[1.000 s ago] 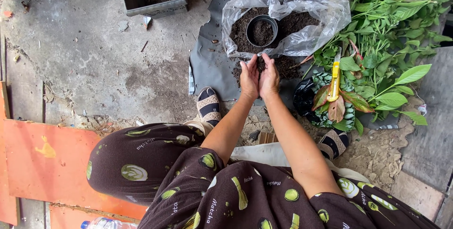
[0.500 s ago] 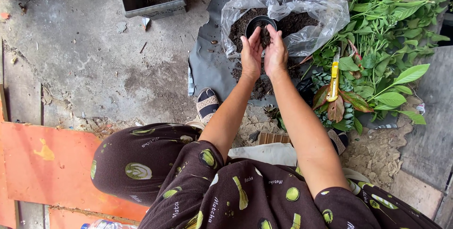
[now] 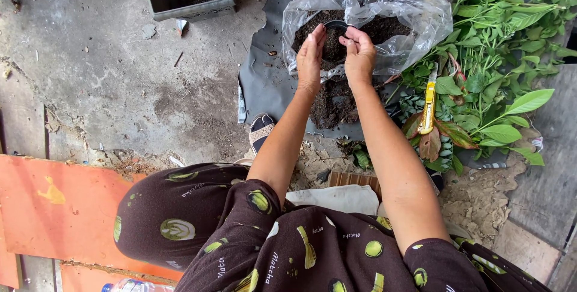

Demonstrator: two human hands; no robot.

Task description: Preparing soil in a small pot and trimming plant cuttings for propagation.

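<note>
Both hands hover over the small black pot inside the clear soil bag: left hand cupped open, right hand with fingers curled (any soil held is hidden).

Dark brown soil under the hands, inside a clear plastic bag. Black pot between the fingers. Grey mat left of them. Yellow cutter and green leaves to the right. Dark brown dress with green-and-cream print below. Orange board far left.
</note>
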